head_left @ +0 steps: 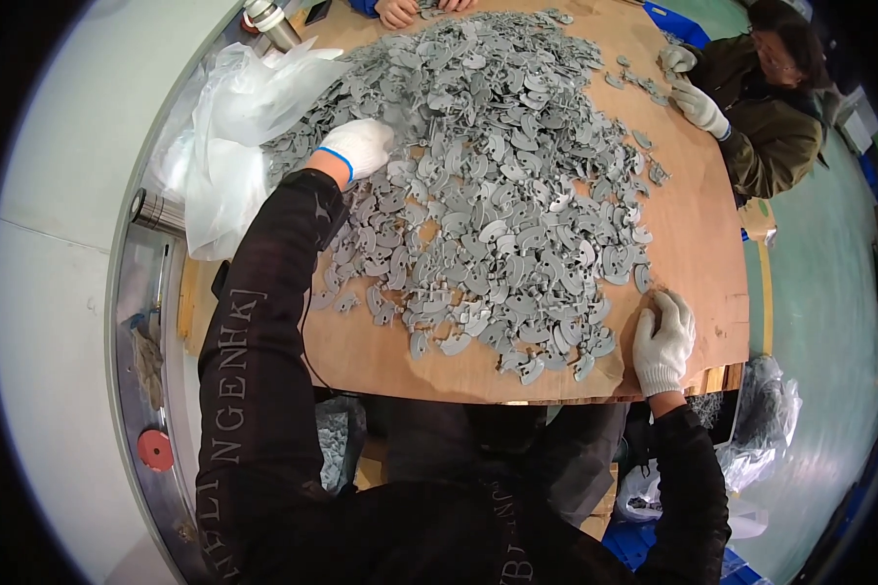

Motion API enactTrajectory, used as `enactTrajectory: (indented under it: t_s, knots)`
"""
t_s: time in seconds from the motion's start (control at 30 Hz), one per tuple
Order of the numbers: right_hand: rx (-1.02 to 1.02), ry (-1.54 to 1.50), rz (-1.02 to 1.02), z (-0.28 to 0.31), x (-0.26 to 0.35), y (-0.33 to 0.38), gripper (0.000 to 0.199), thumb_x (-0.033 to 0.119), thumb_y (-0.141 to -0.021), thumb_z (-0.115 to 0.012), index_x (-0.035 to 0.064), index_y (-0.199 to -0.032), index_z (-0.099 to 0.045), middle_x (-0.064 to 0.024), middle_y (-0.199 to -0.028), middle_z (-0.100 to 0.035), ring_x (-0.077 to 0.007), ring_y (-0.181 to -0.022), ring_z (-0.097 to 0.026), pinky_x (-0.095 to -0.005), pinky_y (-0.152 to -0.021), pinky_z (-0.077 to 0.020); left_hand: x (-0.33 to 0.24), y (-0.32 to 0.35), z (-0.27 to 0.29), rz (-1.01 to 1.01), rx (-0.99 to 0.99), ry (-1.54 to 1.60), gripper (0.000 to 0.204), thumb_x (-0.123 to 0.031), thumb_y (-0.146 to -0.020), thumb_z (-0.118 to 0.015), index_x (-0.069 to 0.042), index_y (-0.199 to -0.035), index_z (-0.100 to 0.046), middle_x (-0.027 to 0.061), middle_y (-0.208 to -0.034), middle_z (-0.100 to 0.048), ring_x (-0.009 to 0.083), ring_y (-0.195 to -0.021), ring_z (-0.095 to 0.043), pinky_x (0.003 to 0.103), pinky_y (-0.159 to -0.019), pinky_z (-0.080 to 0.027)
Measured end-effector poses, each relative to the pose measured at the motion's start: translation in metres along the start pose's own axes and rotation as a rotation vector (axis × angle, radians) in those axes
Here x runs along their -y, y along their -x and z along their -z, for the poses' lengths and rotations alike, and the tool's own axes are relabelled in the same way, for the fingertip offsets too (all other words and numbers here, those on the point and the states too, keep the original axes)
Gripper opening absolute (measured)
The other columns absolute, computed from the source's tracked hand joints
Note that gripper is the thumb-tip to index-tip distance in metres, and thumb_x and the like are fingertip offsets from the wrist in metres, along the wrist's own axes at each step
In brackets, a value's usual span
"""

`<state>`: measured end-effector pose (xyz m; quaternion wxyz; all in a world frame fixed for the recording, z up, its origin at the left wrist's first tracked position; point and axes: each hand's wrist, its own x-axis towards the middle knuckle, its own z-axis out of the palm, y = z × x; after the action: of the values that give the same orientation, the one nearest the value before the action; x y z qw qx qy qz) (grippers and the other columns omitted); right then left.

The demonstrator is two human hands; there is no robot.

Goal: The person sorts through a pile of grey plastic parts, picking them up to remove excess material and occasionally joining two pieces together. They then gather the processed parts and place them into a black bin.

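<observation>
A broad heap of small grey curved metal parts [498, 214] covers much of the wooden tabletop [380, 375]. My left hand [361, 146], in a white knit glove with a blue cuff edge, reaches into the far left side of the heap. Its fingers point away and are smeared, so what they hold does not show. At the near right corner of the table, my right hand [665, 336], gloved in white too, lies on the wood beside the heap. Its fingers are stretched out and slightly bent, with no part in them.
Clear plastic sheeting [234, 146] is bunched along the left edge, near a steel flask [271, 24]. At the right a person in white gloves [702, 107] handles a few parts; another person's hands [397, 12] are at the far edge. Plastic bags [766, 409] sit below the right corner.
</observation>
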<state>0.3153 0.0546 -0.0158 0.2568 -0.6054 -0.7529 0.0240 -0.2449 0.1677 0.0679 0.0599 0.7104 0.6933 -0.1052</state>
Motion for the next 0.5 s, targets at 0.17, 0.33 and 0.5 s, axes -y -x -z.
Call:
enactTrajectory:
  t_s: [0.17, 0.33, 0.5]
  knots:
    - [0.006, 0.005, -0.007, 0.002, -0.002, 0.0, 0.031, 0.013, -0.095, -0.068, 0.0049, -0.125, -0.068, -0.0185, -0.134, -0.066, -0.04, -0.126, -0.06, -0.0485, -0.11, -0.0468, 0.008, 0.028, 0.024, 0.118, -0.154, 0.34, 0.035, -0.025, -0.094, -0.059, -0.004, -0.117, -0.074, 0.0233, -0.126, -0.072, 0.0432, -0.117, -0.067, 0.051, -0.101, -0.053]
    - [0.012, 0.015, -0.009, 0.003, 0.0, -0.002, 0.031, 0.013, -0.095, -0.068, 0.0042, -0.125, -0.068, -0.0184, -0.134, -0.066, -0.04, -0.127, -0.06, -0.0483, -0.11, -0.0467, 0.022, 0.028, 0.023, 0.21, -0.24, 0.258, 0.039, -0.024, -0.093, -0.058, -0.004, -0.123, -0.074, 0.0237, -0.123, -0.073, 0.0428, -0.116, -0.068, 0.049, -0.102, -0.053]
    - [0.019, -0.008, 0.006, 0.003, 0.002, -0.002, 0.031, 0.013, -0.095, -0.067, 0.0035, -0.125, -0.068, -0.0186, -0.134, -0.066, -0.0401, -0.127, -0.06, -0.0482, -0.11, -0.0466, 0.029, 0.016, 0.024, 0.098, -0.032, -0.021, 0.036, -0.021, -0.093, -0.057, -0.003, -0.117, -0.076, 0.0256, -0.115, -0.075, 0.0428, -0.111, -0.071, 0.05, -0.098, -0.055]
